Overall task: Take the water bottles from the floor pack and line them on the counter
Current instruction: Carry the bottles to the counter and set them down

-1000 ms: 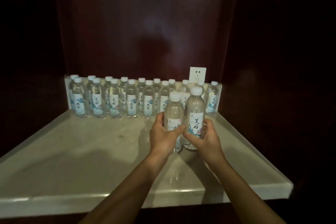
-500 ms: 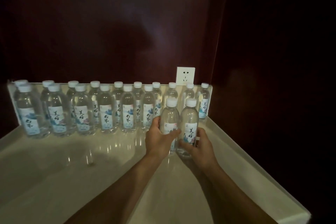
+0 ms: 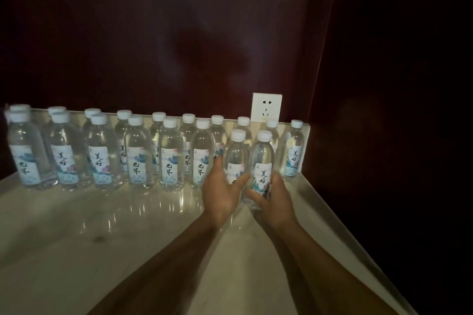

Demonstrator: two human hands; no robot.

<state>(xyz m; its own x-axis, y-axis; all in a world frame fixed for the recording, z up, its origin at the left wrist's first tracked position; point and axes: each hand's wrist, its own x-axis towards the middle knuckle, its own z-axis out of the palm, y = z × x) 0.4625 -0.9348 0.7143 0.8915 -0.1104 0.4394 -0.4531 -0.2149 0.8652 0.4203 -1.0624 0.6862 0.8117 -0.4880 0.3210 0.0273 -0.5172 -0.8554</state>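
Pale stone counter carries two rows of water bottles along its back. Left hand grips one bottle, right hand another, both upright beside the rows.

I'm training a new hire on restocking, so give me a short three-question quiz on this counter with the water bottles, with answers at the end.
1. True or false: each hand grips its own bottle.
2. Multiple choice: what is mounted on the wall above the bottle rows? A) a light switch B) a power socket C) a clock
3. Fill in: the two held bottles are at the ___ end of the front row.

Key:
1. True. The left hand grips the left bottle, and the right hand grips the right bottle.
2. B, the power socket.
3. Right, on the counter.
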